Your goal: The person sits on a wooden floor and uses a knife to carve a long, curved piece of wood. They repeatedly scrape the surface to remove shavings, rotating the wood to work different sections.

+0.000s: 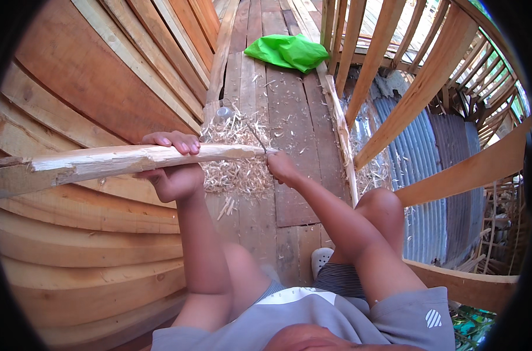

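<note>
A long pale wooden pole (108, 162), partly stripped and rough along its side, stretches from the left edge toward the middle. My left hand (177, 141) is wrapped around it, fingers over the top and palm underneath. By the pole's tapered right end, my right hand (282, 168) is closed in a fist. From that fist a thin dark blade, apparently a knife (256, 136), slants up and to the left, past the pole's tip. The handle is hidden inside the fist. Curled wood shavings (237, 174) lie heaped on the floor beneath the pole.
A wall of overlapping boards (90, 216) rises on the left. A bright green bag (286, 51) lies on the plank floor (289, 202) ahead, near a small clear container (223, 113). Wooden railing slats (415, 96) stand on the right, with corrugated metal sheets (412, 169) below them.
</note>
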{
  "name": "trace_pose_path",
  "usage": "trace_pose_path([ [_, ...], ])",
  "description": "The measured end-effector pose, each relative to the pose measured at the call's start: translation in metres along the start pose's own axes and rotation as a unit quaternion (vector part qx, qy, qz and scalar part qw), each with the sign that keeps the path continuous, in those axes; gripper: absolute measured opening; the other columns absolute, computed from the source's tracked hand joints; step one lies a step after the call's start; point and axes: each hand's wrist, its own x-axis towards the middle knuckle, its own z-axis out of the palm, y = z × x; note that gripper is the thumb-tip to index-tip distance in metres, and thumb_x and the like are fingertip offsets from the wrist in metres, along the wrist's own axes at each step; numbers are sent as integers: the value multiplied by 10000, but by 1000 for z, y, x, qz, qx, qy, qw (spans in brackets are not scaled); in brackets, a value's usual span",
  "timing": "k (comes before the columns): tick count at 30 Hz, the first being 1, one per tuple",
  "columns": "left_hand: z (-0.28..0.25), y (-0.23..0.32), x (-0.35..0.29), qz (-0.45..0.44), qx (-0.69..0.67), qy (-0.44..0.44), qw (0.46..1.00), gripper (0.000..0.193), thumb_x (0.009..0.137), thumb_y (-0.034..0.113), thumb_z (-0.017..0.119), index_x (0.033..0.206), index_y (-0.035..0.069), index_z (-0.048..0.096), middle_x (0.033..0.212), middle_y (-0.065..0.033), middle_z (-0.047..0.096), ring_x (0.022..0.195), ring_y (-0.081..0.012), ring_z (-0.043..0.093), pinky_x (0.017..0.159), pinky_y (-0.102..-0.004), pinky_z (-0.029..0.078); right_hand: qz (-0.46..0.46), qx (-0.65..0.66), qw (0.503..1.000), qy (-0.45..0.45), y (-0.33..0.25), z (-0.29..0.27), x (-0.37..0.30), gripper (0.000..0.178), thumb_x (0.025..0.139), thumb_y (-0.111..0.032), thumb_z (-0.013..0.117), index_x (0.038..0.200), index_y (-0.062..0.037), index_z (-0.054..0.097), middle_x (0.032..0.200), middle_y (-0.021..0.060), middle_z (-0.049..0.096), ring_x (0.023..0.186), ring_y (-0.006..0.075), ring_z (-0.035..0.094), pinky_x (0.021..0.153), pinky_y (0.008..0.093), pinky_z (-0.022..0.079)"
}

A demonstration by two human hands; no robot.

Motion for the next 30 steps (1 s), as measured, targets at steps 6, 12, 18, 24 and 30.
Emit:
trace_pose_path([
  [6, 16, -5, 11, 10, 67, 39, 997, 721, 882, 777, 321, 901, 70, 460, 635, -75, 519, 542, -171, 542, 530, -282, 483, -90, -37, 993, 70, -6, 13, -7, 409, 963, -334, 330, 812, -9, 527, 632, 96, 482, 509, 208, 454, 439, 389, 335],
  [12, 32, -1, 20, 8, 176, 218, 960, 717, 886, 779, 198, 734, 123, 444, 501, -29, 406, 435, -134, 452, 398, -248, 395, 61, -41, 997, -13, 5, 2, -14, 433, 963, -229, 314, 985, 98, 598, 935, 318, 612, 879, 427, 613, 734, 489, 484],
  [18, 28, -17, 16, 95, 293, 234, 922, 688, 819, 803, 427, 782, 116, 451, 597, -24, 432, 496, -130, 449, 459, -243, 414, -179, -57, 979, 79, -28, 28, -3, 478, 936, -333, 296, 663, -7, 515, 548, 118, 511, 423, 217, 461, 386, 429, 331],
  [24, 9, -3, 19, 78, 344, 270, 896, 343, 869, 212, 724, 875, 69, 412, 636, -35, 445, 489, -126, 456, 472, -269, 427, 36, -65, 997, -23, 6, 8, -10, 533, 940, -339, 323, 781, 90, 595, 648, 218, 607, 526, 257, 576, 505, 432, 445],
  [30, 2, -6, 23, 60, 320, 301, 896, 248, 808, 44, 634, 862, 66, 392, 622, -37, 463, 462, -125, 444, 472, -273, 417, -131, -176, 975, 35, -28, 22, -6, 549, 945, -344, 318, 863, 108, 618, 735, 269, 642, 601, 329, 636, 579, 460, 481],
])
